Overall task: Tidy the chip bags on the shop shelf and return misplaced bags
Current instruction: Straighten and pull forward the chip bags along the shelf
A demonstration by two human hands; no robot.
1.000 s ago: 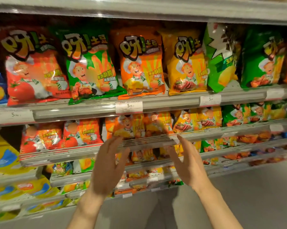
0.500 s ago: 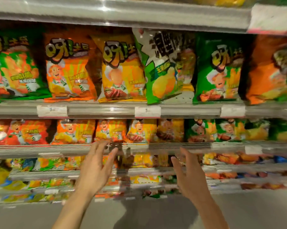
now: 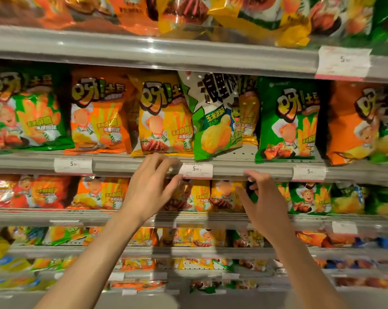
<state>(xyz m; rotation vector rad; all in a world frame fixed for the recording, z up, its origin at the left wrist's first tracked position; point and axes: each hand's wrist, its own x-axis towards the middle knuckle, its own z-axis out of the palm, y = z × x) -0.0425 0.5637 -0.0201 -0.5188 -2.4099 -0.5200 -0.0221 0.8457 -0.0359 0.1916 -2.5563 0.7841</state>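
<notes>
Both hands are raised empty before the shelf rail (image 3: 233, 169): left hand (image 3: 149, 188) fingers spread, right hand (image 3: 263, 199) loosely curled. A tilted green-and-white chip bag (image 3: 213, 121) is seen among yellow bags (image 3: 164, 117) just above.

green-and-white chip bag (image 3: 213, 121), tilted, among upright orange-yellow bags (image 3: 164, 121)

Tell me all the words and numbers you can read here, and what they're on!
"5.90": price tag on the shelf rail.
"玉米浓汤味": green and white chip bag.
"香浓酥脆": yellow chip bag.
"5": upper price tag; the rest is blurred.
The tags' small print and the lower shelves' bags are too blurred.
</notes>
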